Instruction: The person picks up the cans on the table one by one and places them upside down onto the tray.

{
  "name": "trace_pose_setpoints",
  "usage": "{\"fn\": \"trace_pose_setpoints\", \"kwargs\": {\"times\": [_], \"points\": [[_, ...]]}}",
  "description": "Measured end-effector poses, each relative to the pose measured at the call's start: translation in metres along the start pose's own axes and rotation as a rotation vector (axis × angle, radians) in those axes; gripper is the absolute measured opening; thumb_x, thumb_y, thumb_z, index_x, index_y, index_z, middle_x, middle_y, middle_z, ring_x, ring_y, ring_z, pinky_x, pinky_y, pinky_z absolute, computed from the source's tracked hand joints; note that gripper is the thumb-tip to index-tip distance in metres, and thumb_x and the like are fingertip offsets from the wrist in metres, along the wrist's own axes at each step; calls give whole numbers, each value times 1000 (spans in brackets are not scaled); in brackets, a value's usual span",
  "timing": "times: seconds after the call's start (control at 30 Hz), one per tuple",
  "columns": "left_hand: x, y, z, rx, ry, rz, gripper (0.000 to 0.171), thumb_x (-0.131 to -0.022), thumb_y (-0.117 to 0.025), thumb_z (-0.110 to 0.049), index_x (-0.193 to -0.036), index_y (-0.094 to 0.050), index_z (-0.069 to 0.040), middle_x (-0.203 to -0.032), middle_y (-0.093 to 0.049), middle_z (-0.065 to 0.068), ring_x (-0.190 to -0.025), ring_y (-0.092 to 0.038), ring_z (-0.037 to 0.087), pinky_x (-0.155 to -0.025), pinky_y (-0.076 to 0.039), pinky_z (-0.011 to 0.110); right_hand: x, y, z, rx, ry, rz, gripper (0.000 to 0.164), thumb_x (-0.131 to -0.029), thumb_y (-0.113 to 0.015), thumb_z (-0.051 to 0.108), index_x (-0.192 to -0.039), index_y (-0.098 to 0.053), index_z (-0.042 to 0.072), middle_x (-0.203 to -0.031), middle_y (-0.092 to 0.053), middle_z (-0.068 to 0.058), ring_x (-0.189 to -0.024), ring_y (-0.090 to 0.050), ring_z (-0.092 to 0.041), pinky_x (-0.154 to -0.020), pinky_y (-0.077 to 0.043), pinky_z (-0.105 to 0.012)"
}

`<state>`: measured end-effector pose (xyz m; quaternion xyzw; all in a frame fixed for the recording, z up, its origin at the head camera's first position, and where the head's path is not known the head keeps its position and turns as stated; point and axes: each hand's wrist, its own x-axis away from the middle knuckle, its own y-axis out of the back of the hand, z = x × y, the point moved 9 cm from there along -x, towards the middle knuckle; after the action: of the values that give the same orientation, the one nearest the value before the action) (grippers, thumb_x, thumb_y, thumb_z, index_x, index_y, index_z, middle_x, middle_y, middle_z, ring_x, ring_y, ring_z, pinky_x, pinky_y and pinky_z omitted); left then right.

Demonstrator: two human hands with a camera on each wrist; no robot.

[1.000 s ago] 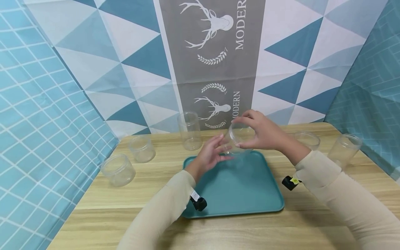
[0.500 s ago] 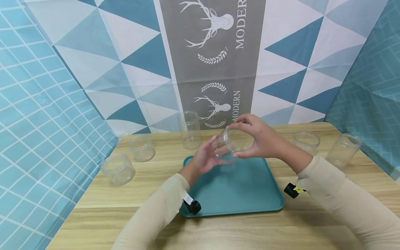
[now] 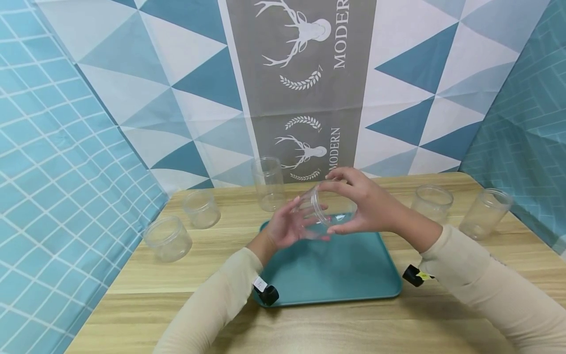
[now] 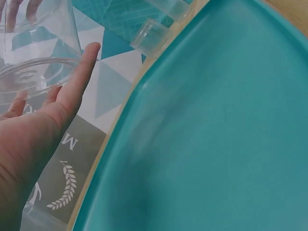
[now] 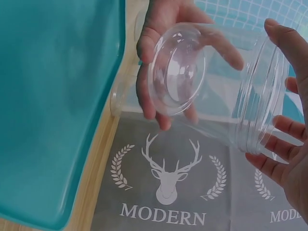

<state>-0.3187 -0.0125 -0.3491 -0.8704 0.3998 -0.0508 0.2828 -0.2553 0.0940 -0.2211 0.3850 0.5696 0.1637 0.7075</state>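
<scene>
Pale wood table; triangle-print backdrop, grey deer panel; blue grid-print sheet at left

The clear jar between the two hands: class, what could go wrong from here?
The clear jar might slip and drop: it is held tilted above the tray, the right hand near its ribbed end, the left hand at the other with fingers spread. The right arm might also bump the short jar partly behind it in the head view.

1 clear jar, tilted sideways, held aloft.
</scene>
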Motion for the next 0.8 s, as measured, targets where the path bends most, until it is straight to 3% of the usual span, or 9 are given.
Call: {"fn": "trace_pose_setpoints", "kwargs": {"times": [0.17,0.47,0.6,0.7,0.8], "points": [[3,8,-1,-40,-14,-78,46,-101,-39,-39,-144,-42,-22,-144,-45,15,-136,-37,42,-92,-39,72,3,-1,0,-1,-23,25,77,-75,-76,60,-133,-54,14,-131,-48,-19,-120,-48,-35,-88,-50,-56],[7,17,-8,-128,-49,-168,67,-93,-56,-48,-148,-34,-15,-154,-22,25,-130,-44,40,-86,-48,66,10,-5,-1,-11,-70,74,92,-72,-79,58,-143,-42,11,-146,-37,-18,-131,-40,-37,-96,-45,-58],[10,18,-13,-170,-67,-199,62,-97,-47,-43,-148,-30,-13,-150,-27,25,-128,-46,41,-82,-52,61,14,-5,-5,-35,-112,86,94,-74,-76,60,-144,-40,7,-148,-35,-17,-133,-37,-37,-97,-44,-59],[12,18,-18,-219,-80,-217,57,-100,-38,-36,-148,-25,-10,-147,-32,24,-127,-46,42,-81,-53,60,18,-3,-9,-55,-156,93,95,-72,-80,55,-144,-40,6,-148,-36,-15,-133,-37,-34,-98,-43,-59],[13,19,-22,-256,-93,-231,55,-99,-40,-33,-147,-26,-8,-144,-36,24,-126,-47,42,-80,-53,60,22,-3,-12,-81,-199,100,96,-70,-86,46,-144,-40,6,-148,-36,-13,-133,-39,-32,-99,-44,-55]]}}
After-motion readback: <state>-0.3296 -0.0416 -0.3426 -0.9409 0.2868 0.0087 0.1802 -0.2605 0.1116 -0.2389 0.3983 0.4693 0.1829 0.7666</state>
